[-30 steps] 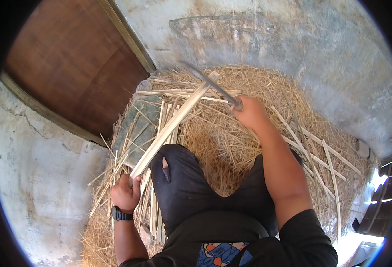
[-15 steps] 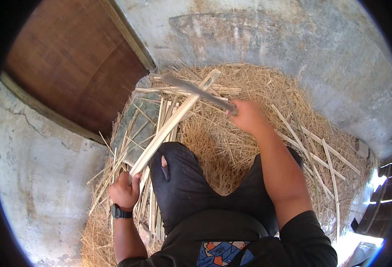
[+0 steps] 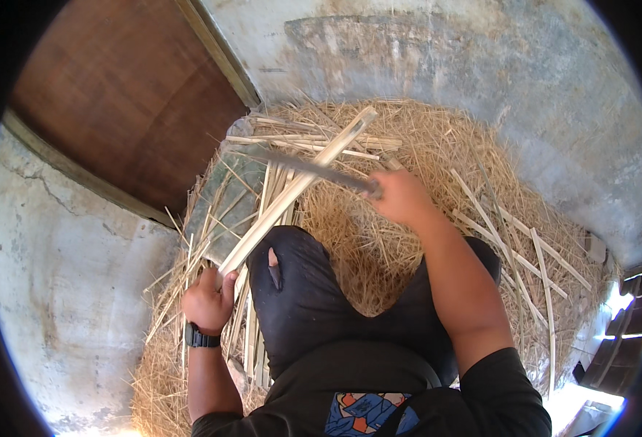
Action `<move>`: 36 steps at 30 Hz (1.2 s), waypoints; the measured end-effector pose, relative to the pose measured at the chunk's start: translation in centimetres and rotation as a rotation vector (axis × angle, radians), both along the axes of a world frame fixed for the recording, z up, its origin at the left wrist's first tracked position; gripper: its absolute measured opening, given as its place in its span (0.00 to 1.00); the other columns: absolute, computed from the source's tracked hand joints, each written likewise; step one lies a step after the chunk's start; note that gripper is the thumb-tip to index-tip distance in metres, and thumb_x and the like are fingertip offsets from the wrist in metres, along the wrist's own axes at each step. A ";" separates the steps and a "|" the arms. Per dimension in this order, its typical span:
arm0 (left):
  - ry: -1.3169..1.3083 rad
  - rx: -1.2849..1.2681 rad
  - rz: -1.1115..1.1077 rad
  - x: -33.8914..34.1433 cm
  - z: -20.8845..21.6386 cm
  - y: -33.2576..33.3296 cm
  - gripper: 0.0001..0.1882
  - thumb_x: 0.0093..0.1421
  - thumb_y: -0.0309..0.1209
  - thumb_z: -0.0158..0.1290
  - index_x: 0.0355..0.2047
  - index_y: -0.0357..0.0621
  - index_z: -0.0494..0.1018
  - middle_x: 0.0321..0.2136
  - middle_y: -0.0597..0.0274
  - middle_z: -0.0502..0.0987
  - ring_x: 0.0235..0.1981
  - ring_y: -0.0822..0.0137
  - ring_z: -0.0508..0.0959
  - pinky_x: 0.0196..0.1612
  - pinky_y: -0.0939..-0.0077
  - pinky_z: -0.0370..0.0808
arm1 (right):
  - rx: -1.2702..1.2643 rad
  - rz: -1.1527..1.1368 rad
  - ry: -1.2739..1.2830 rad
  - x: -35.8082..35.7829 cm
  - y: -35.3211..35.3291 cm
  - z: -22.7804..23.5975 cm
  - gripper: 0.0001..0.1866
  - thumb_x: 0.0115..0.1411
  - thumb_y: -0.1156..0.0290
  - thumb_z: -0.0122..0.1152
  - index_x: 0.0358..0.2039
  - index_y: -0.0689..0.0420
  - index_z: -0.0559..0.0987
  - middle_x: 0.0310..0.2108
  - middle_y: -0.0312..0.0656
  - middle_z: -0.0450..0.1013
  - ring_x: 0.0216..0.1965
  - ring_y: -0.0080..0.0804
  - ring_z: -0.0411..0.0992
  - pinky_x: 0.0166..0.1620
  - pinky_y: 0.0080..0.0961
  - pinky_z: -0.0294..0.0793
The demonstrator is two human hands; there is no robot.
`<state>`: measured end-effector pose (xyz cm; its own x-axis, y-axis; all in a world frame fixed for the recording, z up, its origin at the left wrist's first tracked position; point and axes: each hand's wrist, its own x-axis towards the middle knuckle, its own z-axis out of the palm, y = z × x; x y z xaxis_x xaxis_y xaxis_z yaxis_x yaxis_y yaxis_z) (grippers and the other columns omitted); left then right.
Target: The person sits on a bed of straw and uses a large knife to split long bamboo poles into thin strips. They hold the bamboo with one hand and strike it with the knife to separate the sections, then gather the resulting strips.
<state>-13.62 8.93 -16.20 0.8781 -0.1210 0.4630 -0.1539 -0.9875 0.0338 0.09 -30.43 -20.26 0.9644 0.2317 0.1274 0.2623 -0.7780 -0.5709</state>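
Note:
My left hand (image 3: 209, 298) is closed round the near end of a long pale split-bamboo strip (image 3: 273, 213). The strip slants away to the upper right, passing over my left knee, its far end raised above the straw. In my closed right hand (image 3: 402, 198) is the handle of a long dark machete (image 3: 319, 172), whose blade lies across the strip past its middle and points left. The blade is blurred toward its tip, so I cannot tell how deep its edge sits in the wood.
Straw-like shavings (image 3: 437, 146) cover the ground around my legs. More thin strips (image 3: 244, 331) lie beside my left leg, and others (image 3: 543, 291) lie at right. A grey-green slab (image 3: 222, 189) is at left, below a brown door (image 3: 131, 95). A stained wall (image 3: 437, 65) curves behind.
The machete has slid down along the strip, closer to me, with my right hand moving slightly left and nearer. My left hand keeps its hold on the strip's near end.

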 end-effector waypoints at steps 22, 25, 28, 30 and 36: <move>0.004 0.012 0.007 -0.1 -0.1 0.9 0.18 0.62 0.45 0.60 0.28 0.44 0.71 0.18 0.49 0.75 0.19 0.42 0.76 0.21 0.54 0.71 | 0.134 -0.298 0.033 1.8 -2.9 -0.5 0.12 0.55 0.68 0.64 0.39 0.56 0.81 0.30 0.48 0.80 0.34 0.47 0.80 0.39 0.45 0.78; 0.036 -0.012 0.054 -0.2 0.2 0.4 0.18 0.63 0.43 0.59 0.28 0.42 0.69 0.20 0.46 0.74 0.22 0.40 0.75 0.23 0.51 0.70 | 0.069 -0.189 0.087 1.0 -1.2 0.3 0.12 0.55 0.68 0.64 0.40 0.56 0.81 0.30 0.48 0.80 0.34 0.47 0.80 0.39 0.44 0.78; 0.059 -0.024 0.039 -0.1 -0.1 0.0 0.18 0.63 0.42 0.59 0.28 0.41 0.69 0.21 0.45 0.74 0.23 0.39 0.75 0.25 0.50 0.69 | -0.107 0.119 0.055 -0.6 0.7 1.1 0.12 0.59 0.64 0.63 0.42 0.55 0.82 0.30 0.47 0.80 0.33 0.45 0.80 0.39 0.43 0.78; 0.035 -0.003 0.019 0.0 -0.2 0.2 0.17 0.63 0.43 0.59 0.28 0.42 0.70 0.21 0.46 0.75 0.22 0.40 0.76 0.23 0.51 0.70 | -0.134 0.154 0.004 -0.3 0.3 0.7 0.13 0.60 0.62 0.62 0.42 0.54 0.82 0.29 0.47 0.80 0.32 0.45 0.79 0.38 0.43 0.78; -0.028 0.002 0.045 0.0 -0.4 1.1 0.17 0.61 0.44 0.62 0.28 0.44 0.72 0.20 0.48 0.76 0.20 0.43 0.77 0.22 0.53 0.72 | 0.044 -0.184 0.077 1.4 -2.3 -0.2 0.12 0.59 0.61 0.64 0.42 0.51 0.82 0.27 0.47 0.79 0.30 0.46 0.79 0.37 0.42 0.78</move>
<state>-13.61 10.07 -16.62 0.8691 -0.0831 0.4876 -0.1106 -0.9935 0.0279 1.49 -32.76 -20.42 0.9972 0.0463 0.0580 0.0723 -0.7824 -0.6185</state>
